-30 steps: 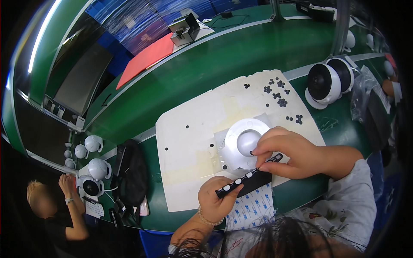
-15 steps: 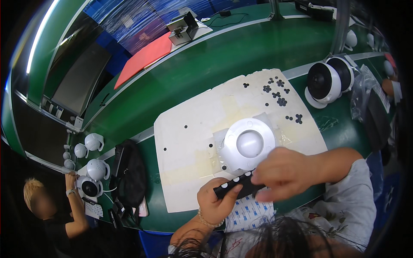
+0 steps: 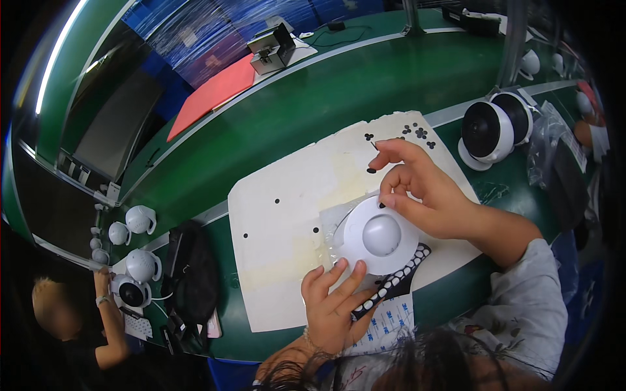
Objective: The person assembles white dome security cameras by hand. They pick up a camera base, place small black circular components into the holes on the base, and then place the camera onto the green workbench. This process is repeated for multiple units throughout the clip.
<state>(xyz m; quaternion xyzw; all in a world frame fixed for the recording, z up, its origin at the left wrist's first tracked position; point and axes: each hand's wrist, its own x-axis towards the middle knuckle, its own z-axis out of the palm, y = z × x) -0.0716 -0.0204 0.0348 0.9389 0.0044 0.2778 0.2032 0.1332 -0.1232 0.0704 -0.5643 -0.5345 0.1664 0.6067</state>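
A white ring-shaped base [image 3: 357,236] with a raised round centre lies on the pale board [image 3: 280,274]. The fingertips of my left hand [image 3: 329,303] rest spread along its near rim. A black strip with rows of white dots [image 3: 398,277] slants up from between that hand's index finger and thumb. Over the far rim, my right hand [image 3: 427,195] has its thumb closed toward a curled finger, with a small round black pad [image 3: 382,205] at the tip. Its index finger points out beside another black pad [image 3: 371,171]; whether they touch, I cannot tell.
Small black pads [image 3: 420,132] lie in clusters at the board's far right. White-printed backing paper [image 3: 390,319] is near me. Black-and-white round devices [image 3: 486,130] stand right, and a black bag [image 3: 192,267] lies left. Another person [image 3: 75,326] works at far left.
My right hand has left the strip and moved up to the far rim of the white base. My left hand's fingers have spread onto the near rim, and the strip now shows its white dots.
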